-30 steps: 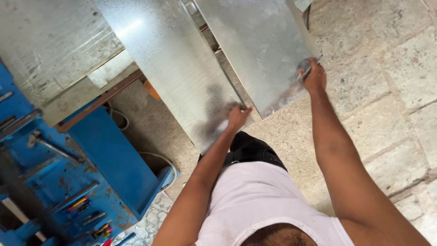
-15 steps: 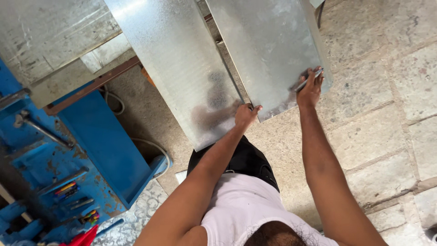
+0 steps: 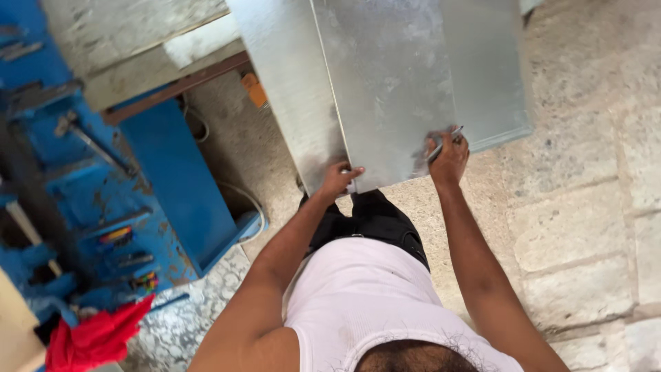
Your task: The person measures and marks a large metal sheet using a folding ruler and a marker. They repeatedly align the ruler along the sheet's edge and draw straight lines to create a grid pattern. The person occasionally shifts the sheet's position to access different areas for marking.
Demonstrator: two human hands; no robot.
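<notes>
Left fingers (image 3: 352, 172): I read them curled over the near edge of the upper metal sheet (image 3: 392, 89), at its near left corner, closed on the edge.
Right fingers (image 3: 444, 141): closed around a slim pen-like marker (image 3: 446, 143), tip laid on the sheet close to its near edge; heel of the hand bears on the metal.
Left hand (image 3: 337, 180): pinches the sheet; arm extended forward.
Right hand (image 3: 449, 160): holds the marker, touching the sheet.
Upper sheet, position: flat, overlapping a second grey sheet (image 3: 292, 103) to its left, its far end out of frame.
Handling, my judgement: thin galvanised steel, stiff across short spans but likely to flex over its length; smooth, so slippery; edges probably sharp. Take hold at the near edge with both hands spread apart.
Floor (image 3: 585, 207): pale stone blocks to the right, speckled surface nearer the left.
Blue machine (image 3: 158, 172): stands at the left, well apart from the sheets; small tools rest on its ledges.
Red cloth (image 3: 96, 337): bunched at the machine's near lower corner.
Rusty bar (image 3: 172, 89): runs behind the machine, beside a pale slab.
</notes>
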